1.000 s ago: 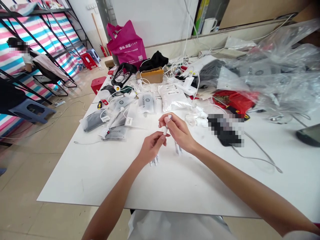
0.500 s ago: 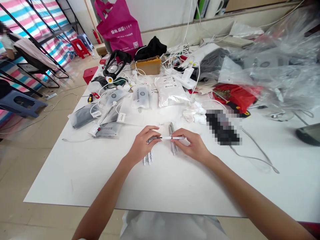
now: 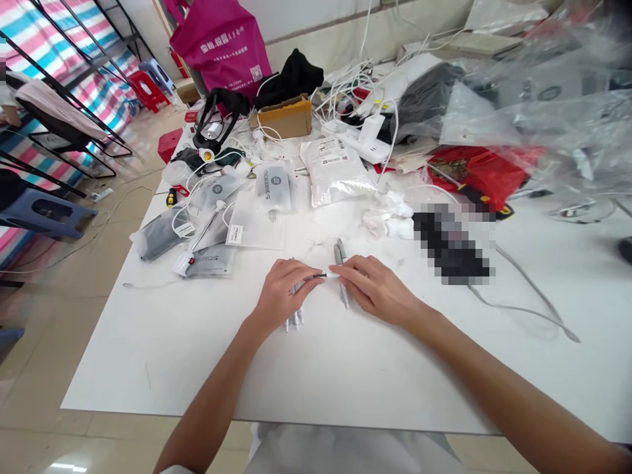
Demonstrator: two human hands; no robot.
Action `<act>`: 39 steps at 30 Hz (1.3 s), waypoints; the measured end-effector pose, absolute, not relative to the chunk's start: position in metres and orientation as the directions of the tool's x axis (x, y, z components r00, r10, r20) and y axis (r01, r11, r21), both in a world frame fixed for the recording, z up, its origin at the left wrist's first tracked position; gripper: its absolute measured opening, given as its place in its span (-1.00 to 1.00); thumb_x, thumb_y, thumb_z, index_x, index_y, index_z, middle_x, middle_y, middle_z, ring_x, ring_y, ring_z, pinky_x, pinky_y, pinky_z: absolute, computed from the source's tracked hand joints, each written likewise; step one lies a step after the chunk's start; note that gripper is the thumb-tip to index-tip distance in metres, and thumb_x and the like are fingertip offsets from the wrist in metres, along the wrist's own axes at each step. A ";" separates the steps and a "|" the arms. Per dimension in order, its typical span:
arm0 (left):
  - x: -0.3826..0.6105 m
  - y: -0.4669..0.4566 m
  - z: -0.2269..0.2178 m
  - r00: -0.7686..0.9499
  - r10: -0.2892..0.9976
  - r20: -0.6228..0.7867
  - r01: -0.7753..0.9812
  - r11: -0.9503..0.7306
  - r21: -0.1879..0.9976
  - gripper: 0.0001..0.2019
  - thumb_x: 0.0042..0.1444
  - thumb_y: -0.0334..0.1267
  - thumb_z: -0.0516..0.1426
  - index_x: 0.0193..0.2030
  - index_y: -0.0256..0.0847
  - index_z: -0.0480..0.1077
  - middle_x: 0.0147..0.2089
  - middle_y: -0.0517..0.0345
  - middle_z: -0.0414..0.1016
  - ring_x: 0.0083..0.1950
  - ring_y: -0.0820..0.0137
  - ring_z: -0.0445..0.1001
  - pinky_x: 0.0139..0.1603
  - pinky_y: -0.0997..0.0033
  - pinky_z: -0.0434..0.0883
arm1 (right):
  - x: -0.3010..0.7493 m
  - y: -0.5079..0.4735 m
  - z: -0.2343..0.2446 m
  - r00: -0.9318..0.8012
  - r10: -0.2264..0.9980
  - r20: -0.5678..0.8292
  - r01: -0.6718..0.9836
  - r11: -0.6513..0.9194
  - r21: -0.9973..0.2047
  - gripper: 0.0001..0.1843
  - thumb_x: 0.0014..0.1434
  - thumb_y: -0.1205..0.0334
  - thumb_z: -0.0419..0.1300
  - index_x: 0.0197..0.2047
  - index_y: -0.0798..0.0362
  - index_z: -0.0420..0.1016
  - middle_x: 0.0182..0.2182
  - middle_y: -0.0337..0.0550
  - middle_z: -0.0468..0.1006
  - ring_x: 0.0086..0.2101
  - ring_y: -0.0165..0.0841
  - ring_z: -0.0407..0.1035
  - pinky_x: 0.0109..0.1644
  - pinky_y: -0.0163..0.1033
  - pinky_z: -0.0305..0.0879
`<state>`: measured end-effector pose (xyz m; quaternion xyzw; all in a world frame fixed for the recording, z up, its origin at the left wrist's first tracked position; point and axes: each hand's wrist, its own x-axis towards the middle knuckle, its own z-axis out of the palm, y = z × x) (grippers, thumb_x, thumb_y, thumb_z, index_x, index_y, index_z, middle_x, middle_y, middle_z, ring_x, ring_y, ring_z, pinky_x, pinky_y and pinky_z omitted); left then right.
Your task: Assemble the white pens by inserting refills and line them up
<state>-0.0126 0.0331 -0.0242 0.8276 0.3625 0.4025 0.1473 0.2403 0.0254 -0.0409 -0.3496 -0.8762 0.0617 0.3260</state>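
Observation:
Between my two hands a slim pen [image 3: 332,275] is held level above the white table [image 3: 316,375]. My left hand [image 3: 284,293] pinches its dark, thin end with thumb and fingertips. The fingers of my right hand [image 3: 378,286] are closed round the white part and cover most of it. Below my left hand lie several clear-and-white pens [image 3: 295,321], partly hidden by it. Grey pens [image 3: 340,250] lie just behind my right fingers, which hide their middle.
Flat frosted pouches [image 3: 274,185] and a white plastic packet [image 3: 336,171] lie beyond my hands. Tangled white cables, a cardboard box [image 3: 284,118] and a magenta bag [image 3: 222,46] stand further back. Clear plastic bags [image 3: 543,118] and a yellow-black screwdriver [image 3: 476,197] are at right.
My right hand has slid left along the pen, closer to my left hand, covering more of the white part. Its fingers have closed further. The view has shifted slightly.

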 end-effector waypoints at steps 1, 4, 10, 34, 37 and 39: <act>-0.011 0.032 -0.025 0.424 0.713 0.559 0.478 -0.700 0.531 -0.92 0.36 -0.28 0.32 -0.03 -0.10 0.60 -0.19 0.18 0.72 -0.20 0.38 0.64 -0.06 0.24 0.43 | 0.240 0.026 -0.040 -0.563 0.634 0.530 0.590 0.758 -0.278 -0.67 0.51 0.32 0.14 0.28 0.01 0.41 -0.16 -0.06 0.57 -0.27 -0.30 0.42 -0.11 -0.16 0.37; -0.007 0.027 -0.025 0.410 0.734 0.542 0.467 -0.679 0.566 -0.90 0.33 -0.26 0.35 -0.05 -0.09 0.59 -0.17 0.19 0.74 -0.20 0.37 0.66 -0.04 0.22 0.45 | 0.238 0.025 -0.039 -0.601 0.600 0.528 0.621 0.766 -0.162 -0.72 0.52 0.31 0.13 0.23 0.01 0.47 -0.31 -0.19 0.50 -0.38 -0.35 0.35 -0.17 -0.19 0.28; -0.005 0.020 -0.014 0.226 0.960 0.163 0.340 -0.235 0.911 -0.68 0.14 -0.06 0.47 -0.06 -0.09 0.57 -0.10 0.12 0.73 -0.02 0.23 0.72 0.03 0.26 0.60 | 0.235 0.021 -0.038 -0.620 0.605 0.499 0.606 0.774 -0.185 -0.69 0.52 0.41 0.01 0.18 0.04 0.46 -0.38 -0.23 0.45 -0.42 -0.36 0.28 -0.20 -0.22 0.23; -0.013 0.028 -0.002 0.088 0.986 0.144 0.178 -0.158 0.971 -0.77 0.08 -0.16 0.50 -0.23 -0.18 0.63 -0.20 0.06 0.71 -0.11 0.27 0.68 -0.11 0.31 0.60 | 0.240 0.023 -0.043 -0.477 0.703 0.528 0.662 0.682 -0.309 -0.82 0.56 0.24 0.05 -0.01 -0.01 0.49 -0.32 -0.17 0.54 -0.48 -0.38 0.25 -0.30 -0.22 0.23; -0.013 0.029 -0.003 0.098 0.984 0.151 0.194 -0.167 0.967 -0.77 0.07 -0.14 0.50 -0.23 -0.17 0.64 -0.21 0.06 0.71 -0.12 0.26 0.67 -0.13 0.31 0.60 | 0.240 0.023 -0.044 -0.471 0.704 0.532 0.664 0.680 -0.311 -0.82 0.56 0.23 0.05 -0.02 -0.01 0.49 -0.32 -0.17 0.54 -0.48 -0.38 0.26 -0.30 -0.22 0.23; -0.012 0.028 -0.004 0.112 0.983 0.144 0.213 -0.165 0.963 -0.77 0.08 -0.12 0.50 -0.23 -0.16 0.64 -0.21 0.07 0.71 -0.13 0.27 0.66 -0.13 0.30 0.60 | 0.239 0.023 -0.045 -0.474 0.706 0.526 0.665 0.679 -0.312 -0.80 0.56 0.23 0.04 -0.01 -0.01 0.49 -0.31 -0.17 0.55 -0.49 -0.39 0.26 -0.30 -0.22 0.23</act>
